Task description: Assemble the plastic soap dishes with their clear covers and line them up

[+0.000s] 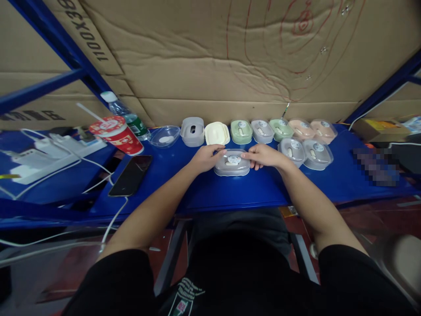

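Observation:
A grey plastic box with a clear lid (pixel 232 168) rests on the blue table directly in front of me. Its lid carries a round white label and a small pale piece. My left hand (pixel 208 158) grips the box's left end, thumb on the lid's edge. From the opposite side my right hand (pixel 264 155) holds the right end, its thumb on the lid and its fingers curled down along the side. Just behind stand a cream-coloured lid or tray (pixel 217 133), a grey box with a dark oval opening (pixel 192 135) and a green lidded box (pixel 241 134).
More lidded boxes in grey (pixel 317 158), green and peach (pixel 323 131) stand to the right. On the left are a clear lid (pixel 165 137), a red cup with a straw (pixel 119 134), a bottle (pixel 131 120), a phone (pixel 130 175) and a power strip (pixel 59 160) with cables.

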The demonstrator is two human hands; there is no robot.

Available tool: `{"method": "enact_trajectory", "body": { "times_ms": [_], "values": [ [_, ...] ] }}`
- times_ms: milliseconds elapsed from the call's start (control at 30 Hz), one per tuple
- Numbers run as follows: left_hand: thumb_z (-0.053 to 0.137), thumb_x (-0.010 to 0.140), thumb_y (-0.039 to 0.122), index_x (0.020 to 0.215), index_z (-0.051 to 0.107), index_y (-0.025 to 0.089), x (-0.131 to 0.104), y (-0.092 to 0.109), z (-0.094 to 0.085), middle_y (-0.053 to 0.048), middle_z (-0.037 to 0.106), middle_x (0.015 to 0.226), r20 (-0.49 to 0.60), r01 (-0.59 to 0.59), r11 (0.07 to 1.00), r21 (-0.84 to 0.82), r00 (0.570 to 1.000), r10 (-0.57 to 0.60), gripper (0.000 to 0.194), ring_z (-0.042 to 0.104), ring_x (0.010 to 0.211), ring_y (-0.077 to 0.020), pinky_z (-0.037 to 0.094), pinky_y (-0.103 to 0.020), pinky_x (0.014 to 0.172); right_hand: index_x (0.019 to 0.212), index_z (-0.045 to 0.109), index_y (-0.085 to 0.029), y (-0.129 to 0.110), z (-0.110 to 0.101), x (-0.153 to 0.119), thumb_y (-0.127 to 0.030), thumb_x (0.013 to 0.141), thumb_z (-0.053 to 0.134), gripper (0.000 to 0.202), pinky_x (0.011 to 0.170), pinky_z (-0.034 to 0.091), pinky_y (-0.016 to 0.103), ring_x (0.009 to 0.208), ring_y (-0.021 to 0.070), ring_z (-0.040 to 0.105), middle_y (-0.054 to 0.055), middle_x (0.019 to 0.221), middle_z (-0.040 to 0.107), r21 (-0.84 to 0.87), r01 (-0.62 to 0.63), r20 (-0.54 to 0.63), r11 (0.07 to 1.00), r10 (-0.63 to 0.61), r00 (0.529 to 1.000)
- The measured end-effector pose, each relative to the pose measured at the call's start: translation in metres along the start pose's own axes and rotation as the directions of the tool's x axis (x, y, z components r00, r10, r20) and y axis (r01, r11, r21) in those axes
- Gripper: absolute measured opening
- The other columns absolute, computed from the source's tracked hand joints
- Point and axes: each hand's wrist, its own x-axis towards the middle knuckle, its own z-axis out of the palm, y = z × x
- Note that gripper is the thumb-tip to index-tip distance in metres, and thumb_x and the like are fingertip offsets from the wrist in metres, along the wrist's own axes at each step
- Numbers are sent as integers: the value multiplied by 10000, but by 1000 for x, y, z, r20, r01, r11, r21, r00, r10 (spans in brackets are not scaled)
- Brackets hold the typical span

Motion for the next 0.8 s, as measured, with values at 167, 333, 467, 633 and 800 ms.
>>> {"method": "enact_trajectory", "body": {
  "times_ms": [167,333,467,633,800],
  "values": [
    [598,1005,527,1271,801,206,-3,4,0,-103,816,1261,14,1,1000,7,1000,-1,464,764,1014,-248,610,-385,931,717,563,-216,2,-1,2,-713,919,747,567,508,540,234,555,136,720,29,652,749,86,19,1,996,-19,1000],
    [595,1012,537,1268,800,209,-2,1,0,-104,809,1286,23,2,1000,-24,1000,-1,464,763,1029,-252,606,-393,942,718,553,-218,3,-1,5,-686,933,748,551,527,554,251,565,147,725,33,658,750,118,1,23,993,-4,1000],
    [553,1023,561,1288,782,184,0,-5,-1,-107,820,1221,51,16,996,-87,999,-11,514,757,1034,-251,606,-372,910,735,527,-227,7,4,12,-591,1026,652,482,507,501,245,502,136,679,7,598,704,78,21,-79,997,-15,997],
    [562,1020,514,1338,753,167,-1,0,-2,-135,784,1305,41,-2,1000,12,999,2,508,747,1069,-266,590,-408,971,716,537,-226,2,10,14,-451,1079,510,428,619,462,277,573,160,686,9,597,687,-192,17,-247,981,-65,967],
    [551,1030,552,1324,768,195,-3,4,-5,-122,777,1331,25,-21,997,71,1000,19,512,744,1082,-262,579,-400,998,688,545,-233,-3,13,11,-521,1057,502,471,669,404,307,771,220,696,50,684,713,-321,-19,-344,947,-98,934]
  ]
}}
